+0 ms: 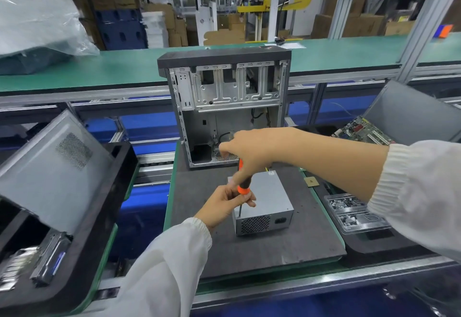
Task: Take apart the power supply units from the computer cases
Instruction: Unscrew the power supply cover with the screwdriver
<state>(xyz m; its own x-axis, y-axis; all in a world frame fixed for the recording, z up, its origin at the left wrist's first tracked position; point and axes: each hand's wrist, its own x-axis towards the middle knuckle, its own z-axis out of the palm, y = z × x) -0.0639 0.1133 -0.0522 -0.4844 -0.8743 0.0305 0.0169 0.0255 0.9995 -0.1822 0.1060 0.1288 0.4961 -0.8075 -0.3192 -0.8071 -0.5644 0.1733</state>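
Orange-and-black handled screwdriver (pixel 243 184) is pinched in the left hand (pixel 225 203), its shaft pointing down at the grey metal power supply box (pixel 264 203) on the dark mat (pixel 249 249). Right hand (pixel 252 151) reaches left above the box, fingers curled, apparently holding nothing. Beyond stands the open silver computer case (pixel 224 107).

The left hand (pixel 225 200) reaches in from the lower left in a white sleeve, its fingers (pixel 245 198) curled in a grip. The right hand (pixel 252 151) stretches across from the right, forearm bare, fingers bent downward, thumb pointing left.
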